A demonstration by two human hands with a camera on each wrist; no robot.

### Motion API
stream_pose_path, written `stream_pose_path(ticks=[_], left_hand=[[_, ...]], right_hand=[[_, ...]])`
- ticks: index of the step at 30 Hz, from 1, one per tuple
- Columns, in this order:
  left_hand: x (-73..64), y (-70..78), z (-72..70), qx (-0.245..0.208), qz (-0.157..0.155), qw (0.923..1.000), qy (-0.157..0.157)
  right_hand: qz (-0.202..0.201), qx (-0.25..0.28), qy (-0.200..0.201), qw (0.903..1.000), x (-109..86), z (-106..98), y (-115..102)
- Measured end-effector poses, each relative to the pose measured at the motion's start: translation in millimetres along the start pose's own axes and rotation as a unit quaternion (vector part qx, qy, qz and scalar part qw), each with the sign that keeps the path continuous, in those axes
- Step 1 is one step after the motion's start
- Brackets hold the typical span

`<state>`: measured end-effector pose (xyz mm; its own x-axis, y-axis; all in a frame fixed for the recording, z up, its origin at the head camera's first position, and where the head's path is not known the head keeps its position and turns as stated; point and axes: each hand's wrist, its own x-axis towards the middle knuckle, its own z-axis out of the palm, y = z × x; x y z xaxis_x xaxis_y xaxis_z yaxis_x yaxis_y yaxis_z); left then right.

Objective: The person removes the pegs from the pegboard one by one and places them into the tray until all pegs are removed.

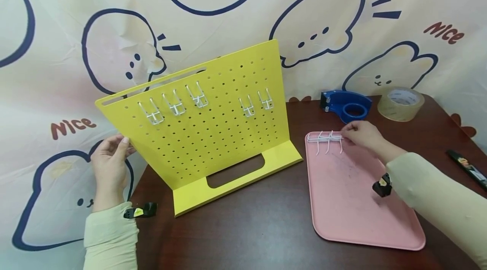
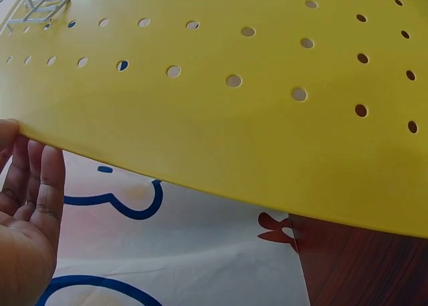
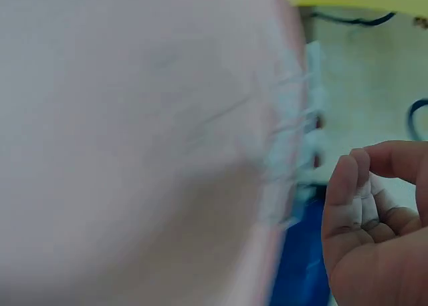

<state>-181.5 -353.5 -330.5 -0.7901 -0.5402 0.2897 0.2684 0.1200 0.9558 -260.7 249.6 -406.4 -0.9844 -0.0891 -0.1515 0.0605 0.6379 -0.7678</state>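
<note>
A yellow pegboard [image 1: 224, 122] stands tilted on its slotted base. White wire hooks hang in its holes: three at upper left, including one hook [image 1: 174, 103], and two at upper right, including another hook [image 1: 266, 100]. My left hand [image 1: 110, 166] pinches the board's left edge, thumb in front and fingers behind; the left wrist view shows this hand [image 2: 30, 212] at the edge too. My right hand [image 1: 361, 135] is at the right end of several white wire hooks [image 1: 325, 138] on a pink tray [image 1: 354, 202]. In the right wrist view, that hand's [image 3: 374, 219] fingertips come together, with nothing visible between them.
Behind the tray are a blue tape dispenser [image 1: 346, 105] and a roll of clear tape [image 1: 400, 104]. A dark, narrow object [image 1: 467, 167] lies at the table's right. The brown table [image 1: 243, 236] meets a cartoon-printed cloth [image 1: 228, 29] at its back and left.
</note>
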Motion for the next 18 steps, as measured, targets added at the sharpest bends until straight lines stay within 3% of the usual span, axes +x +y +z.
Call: stream_pose_path(ticks=[11,18], left_hand=[[4.4,-2.7,-1.4,0.01,-0.005,0.9999,0.0],[3.4,-1.6,-1.4,0.016,-0.007,0.9998,-0.003]], right_hand=[[-0.071,0.116,-0.043,0.9898,10.7,23,-134],[-0.114,0.209,-0.089,0.9672,8.3,45,-219]])
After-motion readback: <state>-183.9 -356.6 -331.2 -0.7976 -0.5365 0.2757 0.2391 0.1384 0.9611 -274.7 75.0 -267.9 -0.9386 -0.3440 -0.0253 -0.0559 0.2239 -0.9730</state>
